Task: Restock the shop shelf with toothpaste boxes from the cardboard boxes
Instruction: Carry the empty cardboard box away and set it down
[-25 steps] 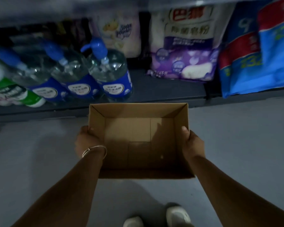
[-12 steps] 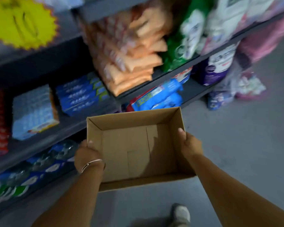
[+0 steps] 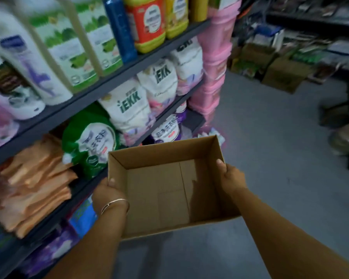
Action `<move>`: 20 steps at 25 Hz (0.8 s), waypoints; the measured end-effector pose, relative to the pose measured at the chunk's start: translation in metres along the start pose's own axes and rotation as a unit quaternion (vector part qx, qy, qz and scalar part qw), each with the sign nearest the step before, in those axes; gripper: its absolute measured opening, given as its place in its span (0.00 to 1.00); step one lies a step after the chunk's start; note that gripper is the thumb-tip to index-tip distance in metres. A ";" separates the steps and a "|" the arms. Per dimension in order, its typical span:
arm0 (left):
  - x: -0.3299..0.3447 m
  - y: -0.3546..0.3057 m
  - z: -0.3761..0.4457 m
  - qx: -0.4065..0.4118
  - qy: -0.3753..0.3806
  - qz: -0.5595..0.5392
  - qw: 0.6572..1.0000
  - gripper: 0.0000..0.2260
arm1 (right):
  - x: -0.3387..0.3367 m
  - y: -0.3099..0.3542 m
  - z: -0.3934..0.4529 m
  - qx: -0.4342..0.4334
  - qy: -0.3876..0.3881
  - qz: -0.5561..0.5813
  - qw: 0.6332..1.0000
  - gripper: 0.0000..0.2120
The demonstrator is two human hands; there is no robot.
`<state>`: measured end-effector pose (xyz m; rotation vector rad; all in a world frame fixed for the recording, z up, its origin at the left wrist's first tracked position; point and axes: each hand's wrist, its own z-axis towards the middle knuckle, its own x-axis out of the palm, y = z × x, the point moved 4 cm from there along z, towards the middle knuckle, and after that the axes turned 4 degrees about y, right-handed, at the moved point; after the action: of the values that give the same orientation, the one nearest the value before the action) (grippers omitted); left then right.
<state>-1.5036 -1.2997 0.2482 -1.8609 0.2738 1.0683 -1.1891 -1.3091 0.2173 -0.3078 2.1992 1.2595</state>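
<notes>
A grey floor (image 3: 270, 158) is seen across the right half of the view, and a dark shop shelf (image 3: 101, 91) is seen running along the left. On the upper boards, tall bottles (image 3: 77, 43) in white, green, blue, orange and yellow are stood in a row. On the board below, white bags (image 3: 133, 105) with green lettering are packed side by side, with a green and white bag (image 3: 91, 141) to their left and a stack of orange packets (image 3: 34, 184) further left. Pink tubs (image 3: 216, 63) are stacked at the far end of the shelf. Brown cartons (image 3: 284, 75) are set on the floor in the far background, blurred.

An open cardboard box (image 3: 169, 190) is held in front of the shelf, above the floor, between the two hands. Its inside is seen to be bare, with only the bottom flaps showing. The left wall is gripped by the left hand (image 3: 107, 196), whose thumb is laid over the rim while the fingers are hidden on the outer side. The right wall is gripped by the right hand (image 3: 230, 178) in the same way, thumb over the rim. A thin bangle (image 3: 115, 204) is worn on the left wrist. No toothpaste boxes can be made out.
</notes>
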 end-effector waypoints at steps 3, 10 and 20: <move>0.059 -0.104 0.007 0.041 0.040 -0.009 0.998 0.13 | -0.083 -0.005 0.060 0.016 -0.041 0.012 0.999 0.23; 0.205 -0.358 0.033 0.131 0.107 -0.036 0.985 0.14 | -0.258 -0.004 0.220 0.068 -0.132 0.080 0.986 0.24; 0.433 -0.680 0.024 0.221 0.141 -0.001 0.965 0.14 | -0.502 -0.047 0.462 0.109 -0.191 0.096 0.971 0.23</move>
<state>-0.8654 -0.8135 0.3303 -1.5966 0.6229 0.6675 -0.5924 -0.9856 0.3007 0.2240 2.0368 1.0563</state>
